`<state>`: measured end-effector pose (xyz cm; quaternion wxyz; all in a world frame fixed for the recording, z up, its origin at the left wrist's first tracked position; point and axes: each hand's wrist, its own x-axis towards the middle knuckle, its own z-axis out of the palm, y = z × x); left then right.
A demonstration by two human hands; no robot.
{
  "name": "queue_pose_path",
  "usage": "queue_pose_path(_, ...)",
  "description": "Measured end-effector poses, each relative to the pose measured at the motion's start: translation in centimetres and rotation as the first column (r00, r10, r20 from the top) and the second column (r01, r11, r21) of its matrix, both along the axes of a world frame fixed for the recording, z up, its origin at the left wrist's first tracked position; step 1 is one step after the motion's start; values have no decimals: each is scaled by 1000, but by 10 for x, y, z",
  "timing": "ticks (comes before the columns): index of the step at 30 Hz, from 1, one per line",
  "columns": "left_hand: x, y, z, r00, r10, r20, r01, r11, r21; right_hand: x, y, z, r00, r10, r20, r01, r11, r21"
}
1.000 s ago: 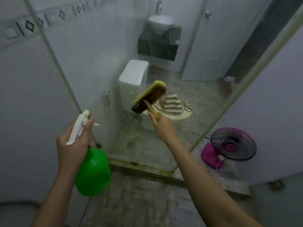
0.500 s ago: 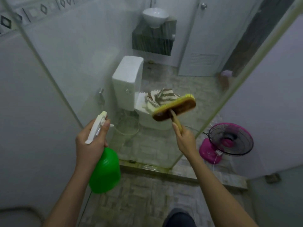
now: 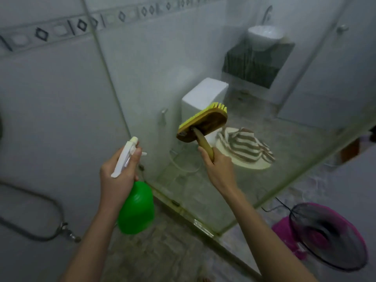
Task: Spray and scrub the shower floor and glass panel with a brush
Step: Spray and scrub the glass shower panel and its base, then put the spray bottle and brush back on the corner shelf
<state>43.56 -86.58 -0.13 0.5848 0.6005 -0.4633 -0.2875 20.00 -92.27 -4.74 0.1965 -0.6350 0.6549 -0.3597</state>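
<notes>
My left hand (image 3: 118, 176) grips the neck of a green spray bottle (image 3: 136, 208), and its white trigger head (image 3: 127, 157) points up toward the glass. My right hand (image 3: 218, 167) holds the wooden handle of a scrub brush (image 3: 202, 125). The brush head is raised, with its yellow bristles turned toward the glass panel (image 3: 154, 82) in front of me. The glass looks hazy and wet. The stone-tiled shower floor (image 3: 154, 251) lies below, between my arms.
Behind the glass stand a white toilet (image 3: 203, 94) with a striped cloth (image 3: 244, 149) on its lid, and a wall basin (image 3: 264, 35). A pink fan (image 3: 325, 235) sits low right outside the glass edge. A grey hose with a tap (image 3: 65, 231) runs along the left wall.
The view has swung left and up along the glass. My right hand has lifted the brush head up and to the left on the glass. My left hand still holds the bottle.
</notes>
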Motion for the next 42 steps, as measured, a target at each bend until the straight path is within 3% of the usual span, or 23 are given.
queue_pose_path(5, -12, 51, -10, 965, 262, 6, -261, 965, -16, 8, -7, 4, 971, 240, 17, -240, 970, 31)
queue_pose_path(9, -23, 109, -5, 862, 506, 4, -506, 862, -8, 39, 9, 10, 891, 451, 53, -454, 888, 75)
queue_pose_path(16, -46, 224, 9, 618, 786, 17, -786, 618, -8, 115, 76, 7, 669, 689, 278, -741, 648, 176)
queue_pose_path(24, -115, 396, 17, 260, 956, 137, -961, 270, -64, 144, 224, -8, 372, 846, 381, -924, 299, 238)
queue_pose_path(27, -164, 463, 22, 102, 985, 139, -991, 113, -72, 135, 300, -12, 232, 901, 367, -952, 132, 276)
queue_pose_path(32, -255, 570, 26, -250, 956, 154, -966, -236, -105, 97, 431, -15, -70, 892, 447, -921, -229, 314)
queue_pose_path(38, -354, 666, 26, -606, 786, 124, -795, -593, -129, 46, 562, -22, -358, 833, 422, -746, -527, 407)
queue_pose_path(42, -401, 711, 30, -754, 651, 88, -657, -743, -130, 18, 623, -43, -523, 716, 462, -534, -698, 477)
